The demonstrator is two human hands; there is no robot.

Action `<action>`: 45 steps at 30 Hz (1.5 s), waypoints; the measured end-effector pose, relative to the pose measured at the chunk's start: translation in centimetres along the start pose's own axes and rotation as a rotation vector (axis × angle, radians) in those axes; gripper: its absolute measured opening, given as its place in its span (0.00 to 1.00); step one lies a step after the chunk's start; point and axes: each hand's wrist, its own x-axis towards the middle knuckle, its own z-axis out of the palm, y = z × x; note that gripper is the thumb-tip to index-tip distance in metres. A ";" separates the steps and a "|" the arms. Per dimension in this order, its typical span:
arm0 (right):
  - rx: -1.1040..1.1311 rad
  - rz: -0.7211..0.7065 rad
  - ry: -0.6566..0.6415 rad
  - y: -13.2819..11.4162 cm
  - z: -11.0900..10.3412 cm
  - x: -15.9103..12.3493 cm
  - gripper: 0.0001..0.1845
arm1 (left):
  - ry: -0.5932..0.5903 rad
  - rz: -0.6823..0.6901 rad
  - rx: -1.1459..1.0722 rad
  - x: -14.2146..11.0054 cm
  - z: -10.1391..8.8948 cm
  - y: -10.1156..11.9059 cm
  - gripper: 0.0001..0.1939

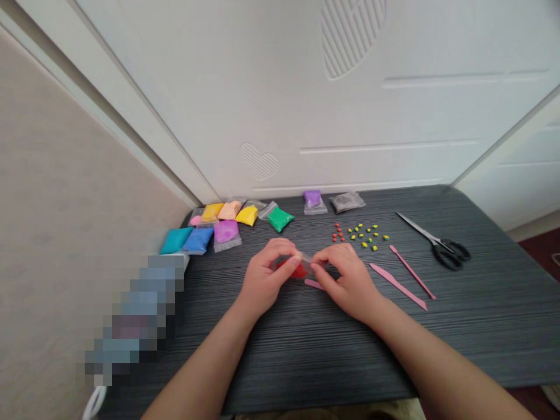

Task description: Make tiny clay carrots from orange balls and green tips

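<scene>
Both hands pinch the clear top of a small plastic bag of red clay (298, 270), held just over the dark table. My left hand (269, 274) grips it at the left side, thumb and fingers pressed together. On the right, my right hand (345, 277) pinches the other end of the bag's clear edge. Part of the red clay is hidden behind the left fingers. Beneath my right hand a pink tool (313, 284) lies on the table, its right part covered. Small red pieces (338, 235) and yellow-green pieces (364, 236) lie behind the right hand.
Bags of coloured clay, among them green (280, 219), magenta (226, 231), blue (198, 240) and purple (312, 199), lie along the back and left. A grey bag (347, 202), pink knife (398, 286), thin pink tool (412, 271) and scissors (437, 242) lie right. A blurred object (135, 315) stands left.
</scene>
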 end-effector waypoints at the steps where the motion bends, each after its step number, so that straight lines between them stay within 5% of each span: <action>1: 0.005 0.010 -0.003 0.0 0.0 0.0 0.03 | 0.007 -0.011 -0.003 0.0 0.0 -0.1 0.03; 15: -0.069 -0.020 -0.018 0.4 0.2 0.0 0.06 | -0.077 0.078 0.115 0.3 0.1 0.3 0.03; 25: 0.030 0.048 0.062 0.5 -0.4 0.2 0.04 | 0.072 0.020 -0.024 0.4 -0.5 -0.3 0.03; 45: -0.008 -0.027 0.067 0.4 -0.4 0.1 0.05 | -0.051 0.041 0.083 0.5 -0.6 0.4 0.03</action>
